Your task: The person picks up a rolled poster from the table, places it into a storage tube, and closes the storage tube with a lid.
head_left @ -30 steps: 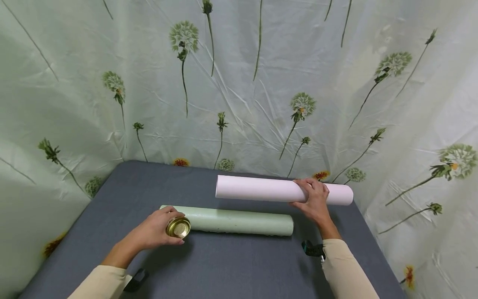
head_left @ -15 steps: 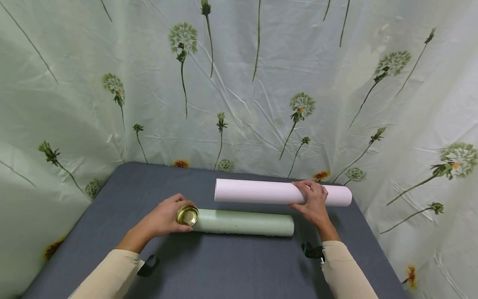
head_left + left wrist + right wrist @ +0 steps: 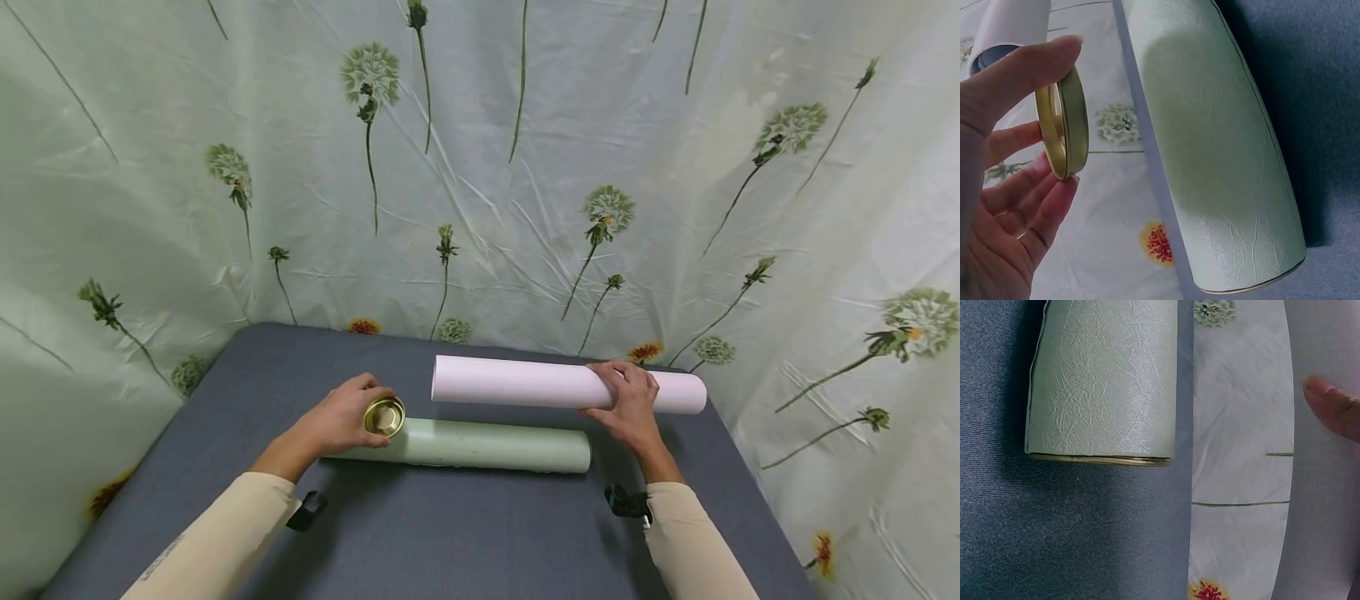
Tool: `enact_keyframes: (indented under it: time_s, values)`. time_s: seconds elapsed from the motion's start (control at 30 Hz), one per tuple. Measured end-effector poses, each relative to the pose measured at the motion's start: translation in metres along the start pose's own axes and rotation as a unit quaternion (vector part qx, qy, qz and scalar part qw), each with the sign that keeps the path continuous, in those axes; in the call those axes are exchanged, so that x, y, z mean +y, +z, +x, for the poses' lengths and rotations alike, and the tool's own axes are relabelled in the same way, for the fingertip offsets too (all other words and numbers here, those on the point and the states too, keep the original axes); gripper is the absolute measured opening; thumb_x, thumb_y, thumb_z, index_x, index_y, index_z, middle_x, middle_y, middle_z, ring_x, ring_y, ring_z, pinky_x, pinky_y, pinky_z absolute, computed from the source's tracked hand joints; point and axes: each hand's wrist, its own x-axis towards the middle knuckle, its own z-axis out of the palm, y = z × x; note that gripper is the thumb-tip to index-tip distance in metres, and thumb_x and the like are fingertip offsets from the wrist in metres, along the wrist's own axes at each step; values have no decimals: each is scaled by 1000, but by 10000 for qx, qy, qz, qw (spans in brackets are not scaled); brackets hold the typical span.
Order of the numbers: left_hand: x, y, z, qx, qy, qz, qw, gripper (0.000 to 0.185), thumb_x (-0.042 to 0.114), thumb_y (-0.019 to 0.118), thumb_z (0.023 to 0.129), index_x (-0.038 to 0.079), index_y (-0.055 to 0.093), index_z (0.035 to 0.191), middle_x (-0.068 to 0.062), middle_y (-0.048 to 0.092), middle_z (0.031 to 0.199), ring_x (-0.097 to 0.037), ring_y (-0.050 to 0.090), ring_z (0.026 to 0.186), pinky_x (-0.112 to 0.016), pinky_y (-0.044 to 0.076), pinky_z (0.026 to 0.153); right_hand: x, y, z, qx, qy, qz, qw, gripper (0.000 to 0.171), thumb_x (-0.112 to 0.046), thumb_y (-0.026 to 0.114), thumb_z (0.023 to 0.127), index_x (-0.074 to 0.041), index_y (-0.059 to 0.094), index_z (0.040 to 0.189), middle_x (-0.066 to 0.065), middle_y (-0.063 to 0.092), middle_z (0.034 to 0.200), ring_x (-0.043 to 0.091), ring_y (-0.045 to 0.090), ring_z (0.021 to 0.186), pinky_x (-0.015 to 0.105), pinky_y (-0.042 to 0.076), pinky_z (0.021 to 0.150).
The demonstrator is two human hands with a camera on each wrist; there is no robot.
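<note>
My left hand point(image 3: 341, 419) pinches a shallow round gold metal lid point(image 3: 385, 416) by its edge, thumb on one side and fingers on the other. In the left wrist view the lid point(image 3: 1077, 125) is seen edge-on. A pale pink paper roll point(image 3: 517, 382) is gripped near its right half by my right hand point(image 3: 628, 404), held above the table. Its left end point(image 3: 991, 57) is open and hollow. Below the roll, a pale green textured tube point(image 3: 495, 444) lies crosswise on the table, its left end partly behind my left hand.
A dark grey-blue cloth covers the table point(image 3: 450, 533). Behind and at both sides hangs a pale curtain point(image 3: 487, 167) printed with dandelions, meeting the table's far edge.
My left hand has moved right and away from me with the lid, now over the green tube nearer the roll's left end. My right hand and the roll stay almost still.
</note>
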Motion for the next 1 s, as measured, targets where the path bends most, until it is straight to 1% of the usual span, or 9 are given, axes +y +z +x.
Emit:
enact_keyframes:
  time_s: [0.1, 0.27, 0.37, 0.5, 0.67, 0.83, 1.0]
  values:
    - [-2, 1, 4, -25, 7, 2, 10000, 59, 22, 89, 66, 2, 64, 116, -6, 54, 101, -21, 56, 87, -40, 49, 73, 1, 0, -1, -14, -6, 3, 10000, 69, -6, 93, 51, -7, 66, 114, 19, 54, 112, 41, 45, 108, 63, 15, 97]
    - [-6, 4, 8, 143, 119, -5, 9998, 60, 21, 89, 67, 2, 63, 118, -8, 54, 104, -25, 55, 93, -43, 49, 77, 2, 1, -1, 35, -105, -68, 9999, 69, -4, 93, 49, -7, 67, 112, 20, 54, 111, 42, 46, 107, 63, 17, 95]
    - [-10, 7, 10, 228, 126, -46, 9997, 60, 20, 88, 68, 2, 62, 120, -9, 53, 105, -27, 54, 96, -44, 49, 79, 3, 2, -2, 53, -157, -99, 9998, 69, -3, 93, 48, -7, 67, 112, 20, 55, 111, 43, 46, 107, 63, 18, 95]
    - [-13, 10, 14, 290, 98, -120, 9995, 61, 18, 88, 69, 2, 61, 121, -9, 53, 106, -28, 54, 97, -45, 49, 79, 3, 3, -3, 73, -161, -88, 9998, 70, -4, 94, 48, -7, 67, 112, 20, 55, 111, 42, 47, 107, 62, 18, 95]
    - [-16, 11, 17, 270, 41, -228, 9994, 62, 18, 87, 70, 2, 60, 124, -10, 54, 107, -29, 55, 97, -46, 50, 79, 3, 3, -4, 29, -107, -40, 9999, 70, -5, 94, 49, -8, 67, 113, 20, 55, 112, 41, 47, 107, 61, 18, 95]
    - [-17, 14, 21, 242, 1, -433, 9988, 67, 18, 85, 73, 5, 55, 131, -11, 53, 110, -30, 55, 98, -47, 50, 79, 3, 3, -5, 53, -69, -72, 9999, 70, -5, 94, 48, -8, 67, 112, 19, 55, 111, 41, 47, 106, 61, 18, 95]
    - [-16, 18, 24, 278, -92, -865, 9958, 62, 13, 83, 75, 5, 56, 130, -12, 52, 111, -32, 57, 98, -47, 51, 80, 4, 3, -6, 59, -67, -41, 10000, 70, -4, 94, 47, -7, 68, 111, 19, 56, 110, 42, 48, 105, 62, 19, 94]
